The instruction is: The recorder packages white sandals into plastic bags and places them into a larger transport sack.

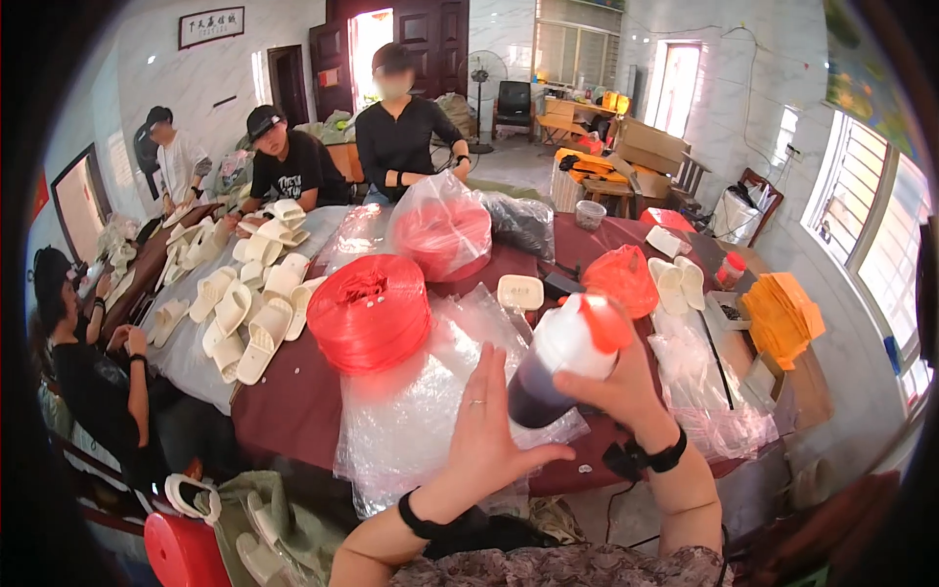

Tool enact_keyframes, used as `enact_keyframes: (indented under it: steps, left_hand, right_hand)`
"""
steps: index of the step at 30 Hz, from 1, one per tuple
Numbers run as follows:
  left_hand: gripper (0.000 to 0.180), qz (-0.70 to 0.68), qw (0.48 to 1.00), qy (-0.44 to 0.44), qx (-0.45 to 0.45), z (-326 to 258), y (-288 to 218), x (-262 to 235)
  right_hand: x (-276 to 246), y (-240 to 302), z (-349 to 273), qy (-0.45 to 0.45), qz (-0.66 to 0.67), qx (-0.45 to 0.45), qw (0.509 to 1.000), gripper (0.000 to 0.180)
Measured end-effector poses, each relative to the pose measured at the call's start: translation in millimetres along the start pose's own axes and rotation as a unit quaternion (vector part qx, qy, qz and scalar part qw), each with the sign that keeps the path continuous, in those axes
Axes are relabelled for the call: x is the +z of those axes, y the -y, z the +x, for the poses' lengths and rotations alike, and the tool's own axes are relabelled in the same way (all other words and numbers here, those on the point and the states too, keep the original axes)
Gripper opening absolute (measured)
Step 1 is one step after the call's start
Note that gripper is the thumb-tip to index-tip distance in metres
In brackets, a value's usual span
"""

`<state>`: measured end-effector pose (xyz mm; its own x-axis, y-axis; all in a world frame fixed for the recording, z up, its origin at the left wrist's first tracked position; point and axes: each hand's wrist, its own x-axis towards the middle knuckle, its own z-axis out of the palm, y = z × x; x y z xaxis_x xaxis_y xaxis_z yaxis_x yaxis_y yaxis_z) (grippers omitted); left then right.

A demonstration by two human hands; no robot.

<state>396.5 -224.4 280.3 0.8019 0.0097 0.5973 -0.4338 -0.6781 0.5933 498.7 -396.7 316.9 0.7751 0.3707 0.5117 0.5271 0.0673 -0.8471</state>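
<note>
My right hand [626, 386] is wrapped round a translucent white bottle [564, 342] with a red cap and dark liquid in its lower part. The thumb lies across the bottle's near side, while the other fingers are mostly hidden behind it. Whether its base touches the table cannot be made out. Left of the bottle, my left hand [489, 430] is open and holds nothing, its fingers stretched forward and thumb out to the side. Beneath it are flat clear plastic bags [391, 430] on the dark red tablecloth [284, 426]. A ring is on one left finger.
A roll of red plastic twine [370, 313] and a bagged red roll [445, 230] stand ahead. Cream slippers [266, 338] lie at left, with another pair [675, 284] at right. An orange package [782, 318] lies far right. Several people are around the left and far sides.
</note>
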Motion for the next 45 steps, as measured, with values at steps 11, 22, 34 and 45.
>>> enact_keyframes:
  steps: [11, 22, 34, 45]
  left_hand:
    - [0.096, -0.226, 0.966, -0.06, -0.113, -60.5, 5.9, 8.3]
    - [0.099, -0.234, 0.96, -0.045, -0.145, -79.7, 11.6, 18.9]
    - [0.1, -0.237, 0.958, -0.032, -0.158, -94.2, 22.8, 36.0]
    - [0.084, -0.272, 0.947, 0.101, -0.14, -87.3, 19.9, -4.2]
  right_hand:
    - [30.3, 14.7, -45.5, 0.154, -0.063, -0.066, 0.984, 0.097]
    - [50.9, 6.5, -51.5, 0.095, -0.136, -0.208, 0.964, 0.047]
    - [57.2, 13.1, -33.4, 0.024, -0.047, -0.15, 0.987, 0.027]
    - [31.2, 43.3, 4.5, 0.185, 0.114, 0.086, 0.972, 0.04]
